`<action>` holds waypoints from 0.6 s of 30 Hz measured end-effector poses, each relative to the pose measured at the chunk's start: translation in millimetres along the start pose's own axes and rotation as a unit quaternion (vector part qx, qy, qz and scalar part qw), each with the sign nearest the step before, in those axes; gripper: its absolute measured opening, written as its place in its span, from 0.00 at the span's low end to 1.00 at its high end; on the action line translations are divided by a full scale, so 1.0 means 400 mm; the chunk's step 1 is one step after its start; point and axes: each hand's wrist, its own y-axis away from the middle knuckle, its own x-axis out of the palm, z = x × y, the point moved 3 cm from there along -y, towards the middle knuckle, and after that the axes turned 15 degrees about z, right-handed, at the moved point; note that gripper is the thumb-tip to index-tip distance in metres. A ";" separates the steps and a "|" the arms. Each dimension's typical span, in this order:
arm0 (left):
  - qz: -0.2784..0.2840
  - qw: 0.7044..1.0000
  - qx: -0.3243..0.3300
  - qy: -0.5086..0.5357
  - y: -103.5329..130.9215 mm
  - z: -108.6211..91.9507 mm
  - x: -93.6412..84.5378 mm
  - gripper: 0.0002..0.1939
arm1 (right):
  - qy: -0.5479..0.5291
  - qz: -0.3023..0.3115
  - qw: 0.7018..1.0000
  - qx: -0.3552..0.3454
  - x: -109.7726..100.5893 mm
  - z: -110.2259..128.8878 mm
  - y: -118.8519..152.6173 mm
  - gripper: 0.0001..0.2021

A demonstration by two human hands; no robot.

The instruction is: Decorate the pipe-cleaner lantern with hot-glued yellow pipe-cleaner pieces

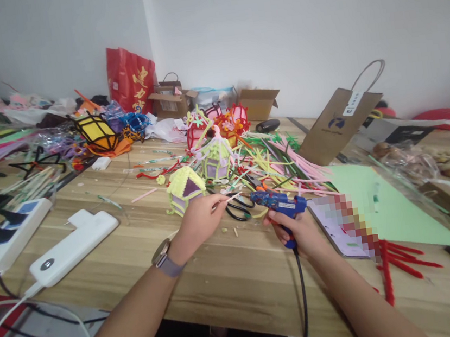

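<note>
My right hand [300, 230] is wrapped around the handle of a glue gun [278, 202], above the near part of the table [231, 282], its nozzle pointing left. The gun is deep blue, with a darker mottled front and a black cord running down from the grip over the table's edge. My left hand [202, 218] has its fingertips pinched together on a thin, pale pink strip [234, 196], whose free end lies near the nozzle; I can't tell whether they touch. Just beyond that hand stands a small fuzzy house [186, 189], its roof pale yellow, its walls purple with yellow-green edging. On the gun's side I see a white label [286, 205], its print too small to read. At the back, a red bag [128, 82] carries gold Chinese characters, the middle one reading 力. A brown paper bag [334, 125], tilted at the right, bears a dark blue emblem over tiny, illegible lettering
</note>
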 end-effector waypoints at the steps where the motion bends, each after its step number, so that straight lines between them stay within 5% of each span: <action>1: 0.002 1.000 0.000 0.003 0.000 0.000 0.000 0.14 | 0.001 -0.002 1.000 -0.001 -0.001 0.000 0.000 0.15; 18: 0.010 1.000 -0.004 0.006 0.000 0.000 -0.002 0.13 | -0.001 -0.012 1.000 -0.011 -0.006 0.001 0.000 0.15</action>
